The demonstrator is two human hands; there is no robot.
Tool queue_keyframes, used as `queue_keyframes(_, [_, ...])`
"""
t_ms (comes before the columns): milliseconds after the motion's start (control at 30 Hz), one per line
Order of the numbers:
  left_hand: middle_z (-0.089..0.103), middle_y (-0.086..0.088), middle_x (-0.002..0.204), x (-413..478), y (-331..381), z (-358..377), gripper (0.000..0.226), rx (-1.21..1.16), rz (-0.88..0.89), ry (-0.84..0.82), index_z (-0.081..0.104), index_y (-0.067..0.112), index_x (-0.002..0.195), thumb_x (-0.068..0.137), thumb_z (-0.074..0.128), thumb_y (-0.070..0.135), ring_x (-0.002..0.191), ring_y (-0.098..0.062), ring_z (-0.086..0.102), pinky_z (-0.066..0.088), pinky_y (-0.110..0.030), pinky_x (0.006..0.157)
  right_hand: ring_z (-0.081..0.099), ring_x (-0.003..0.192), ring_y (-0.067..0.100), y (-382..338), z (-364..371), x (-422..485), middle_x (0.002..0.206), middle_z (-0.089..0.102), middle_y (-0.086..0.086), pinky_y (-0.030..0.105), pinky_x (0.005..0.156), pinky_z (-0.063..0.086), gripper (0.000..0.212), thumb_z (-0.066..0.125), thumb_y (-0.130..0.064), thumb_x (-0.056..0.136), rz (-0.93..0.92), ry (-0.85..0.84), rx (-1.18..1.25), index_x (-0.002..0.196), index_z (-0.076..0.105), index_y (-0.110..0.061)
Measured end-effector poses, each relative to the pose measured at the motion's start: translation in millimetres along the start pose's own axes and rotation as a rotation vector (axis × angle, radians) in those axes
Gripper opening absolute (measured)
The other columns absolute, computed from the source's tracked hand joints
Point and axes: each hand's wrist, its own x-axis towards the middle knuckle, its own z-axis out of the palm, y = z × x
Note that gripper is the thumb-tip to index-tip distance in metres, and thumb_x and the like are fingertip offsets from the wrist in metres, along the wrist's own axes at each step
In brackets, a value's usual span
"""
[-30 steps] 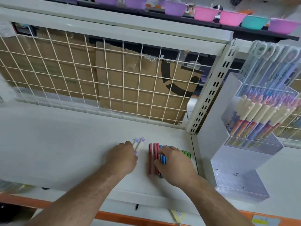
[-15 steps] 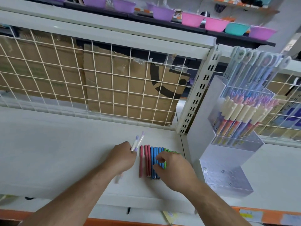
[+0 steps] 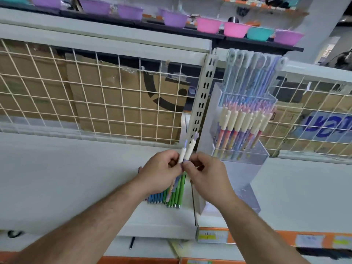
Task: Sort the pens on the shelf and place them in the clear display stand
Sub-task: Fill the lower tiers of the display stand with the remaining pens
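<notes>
the white shelf runs wide and bare to the left of the hands. it is bounded at the back by a wire grid with cardboard boxes behind it, and at the front by its lip, above an orange price strip. to the right the room narrows: a slotted upright rises just behind the hands, and the clear display stand sits just beside it, its near wall close to the right hand. the stand's tiers hold stocked pens with cream caps, leaning back. the left hand and the right hand meet above the shelf, both with fingers curled, pinching a pair of pens between them. the pair stands nearly upright, cream caps up, lower ends showing beneath the left hand. under the hands a row of blue and green pens lies flat on the shelf, side by side, near its right end and just left of the stand.
</notes>
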Motion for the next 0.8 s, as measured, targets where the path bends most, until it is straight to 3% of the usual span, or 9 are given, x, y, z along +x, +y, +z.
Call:
queue_keyframes(100, [0.062, 0.006, 0.063, 0.3, 17.6, 26.6, 0.014, -0.016, 0.017, 0.002, 0.063, 0.023, 0.079, 0.091, 0.065, 0.016, 0.058, -0.013, 0.056, 0.046, -0.033, 0.060, 0.063, 0.065, 0.022, 11.8, -24.6, -1.7, 0.064, 0.063, 0.002, 0.040, 0.063, 0.053, 0.022, 0.068, -0.029, 0.090, 0.003, 0.003, 0.015, 0.072, 0.062, -0.019])
queue_keyframes(233, [0.061, 0.000, 0.068, 4.2, 35.3, 68.0, 0.008, -0.045, 0.023, 0.012, 0.064, 0.011, 0.082, 0.089, 0.068, 0.011, 0.062, -0.012, 0.055, 0.043, -0.028, 0.061, 0.063, 0.066, 0.026, 31.4, -69.9, -4.0, 0.065, 0.062, 0.005, 0.044, 0.065, 0.052, 0.026, 0.069, -0.031, 0.091, -0.009, -0.013, 0.037, 0.071, 0.059, -0.017])
queue_keyframes(300, [0.061, -0.001, 0.070, 7.2, 43.9, 86.7, 0.007, -0.056, 0.027, 0.021, 0.065, 0.008, 0.087, 0.088, 0.069, 0.013, 0.065, -0.013, 0.055, 0.044, -0.029, 0.062, 0.062, 0.067, 0.030, 40.7, -94.7, -3.1, 0.064, 0.061, 0.007, 0.044, 0.064, 0.050, 0.028, 0.068, -0.030, 0.090, -0.023, -0.005, 0.038, 0.070, 0.056, -0.016])
queue_keyframes(400, [0.062, 0.012, 0.065, 9.0, 58.6, 112.0, 0.008, -0.070, 0.013, 0.076, 0.069, 0.020, 0.083, 0.089, 0.070, 0.014, 0.060, -0.004, 0.054, 0.043, -0.017, 0.058, 0.061, 0.065, 0.032, 50.1, -133.2, 2.3, 0.063, 0.059, 0.009, 0.042, 0.062, 0.049, 0.028, 0.068, -0.026, 0.091, -0.049, 0.063, 0.069, 0.068, 0.054, -0.018])
queue_keyframes(500, [0.073, -0.002, 0.084, 11.8, 68.4, 132.9, 0.005, -0.103, -0.007, 0.153, 0.072, 0.016, 0.090, 0.089, 0.070, 0.011, 0.064, -0.002, 0.057, 0.046, -0.015, 0.061, 0.061, 0.067, 0.033, 53.6, -169.9, 12.1, 0.064, 0.062, 0.009, 0.034, 0.058, 0.046, 0.019, 0.068, -0.023, 0.091, -0.072, 0.144, 0.144, 0.075, 0.061, -0.016])
queue_keyframes(633, [0.073, -0.009, 0.093, 13.1, 72.5, 154.1, 0.010, -0.125, -0.015, 0.232, 0.073, 0.018, 0.088, 0.089, 0.069, 0.008, 0.066, -0.001, 0.059, 0.048, -0.018, 0.061, 0.063, 0.058, 0.023, 54.1, -201.6, 26.6, 0.060, 0.062, 0.002, 0.029, 0.054, 0.047, 0.019, 0.068, -0.020, 0.092, -0.106, 0.240, 0.226, 0.075, 0.060, -0.016])
queue_keyframes(800, [0.070, 0.004, 0.090, 5.0, 75.7, 167.6, 0.014, -0.149, -0.046, 0.297, 0.072, 0.023, 0.091, 0.091, 0.068, 0.010, 0.068, 0.006, 0.060, 0.047, -0.011, 0.061, 0.066, 0.056, 0.011, 51.0, -205.3, 38.9, 0.072, 0.068, 0.009, 0.027, 0.056, 0.051, 0.014, 0.066, -0.022, 0.094, -0.126, 0.197, 0.211, 0.085, 0.064, -0.012])
